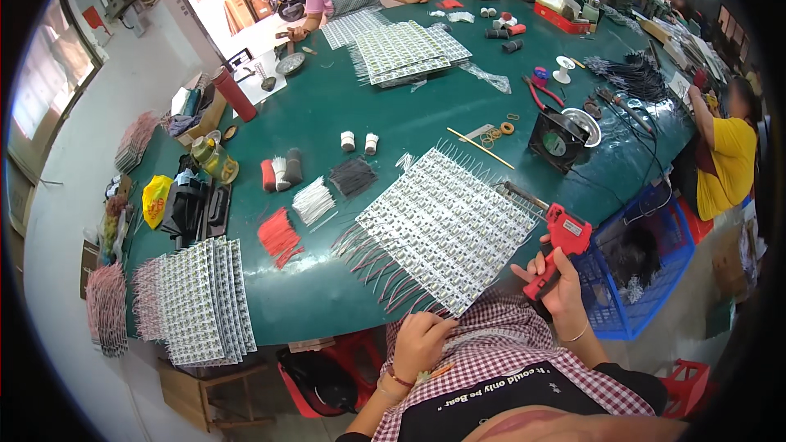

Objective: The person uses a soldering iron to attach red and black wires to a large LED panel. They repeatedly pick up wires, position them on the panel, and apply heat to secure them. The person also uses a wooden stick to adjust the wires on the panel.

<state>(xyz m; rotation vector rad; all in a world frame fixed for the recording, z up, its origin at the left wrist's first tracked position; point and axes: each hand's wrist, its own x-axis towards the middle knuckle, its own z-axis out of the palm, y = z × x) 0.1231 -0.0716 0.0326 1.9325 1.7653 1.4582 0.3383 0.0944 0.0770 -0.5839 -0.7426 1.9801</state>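
Note:
A white circuit board panel (446, 225), covered with rows of small parts, lies slantwise on the green table at its near edge. Dark and reddish wires (385, 274) fringe its lower left side. My left hand (422, 348) is closed at the panel's near corner, fingers curled; what they pinch, if anything, is too small to make out. In my right hand (558, 282) is a red soldering gun (566, 233), gripped by its handle. Its metal tip (524, 195) points left, over the panel's right corner.
Bundles of red (279, 236), white (313, 200) and black wires (354, 175) lie left of the panel. A small black fan (557, 137) stands beyond the gun. Stacked panels (205, 303) overhang the left edge. A blue crate (634, 270) sits at right. Co-workers sit around the table.

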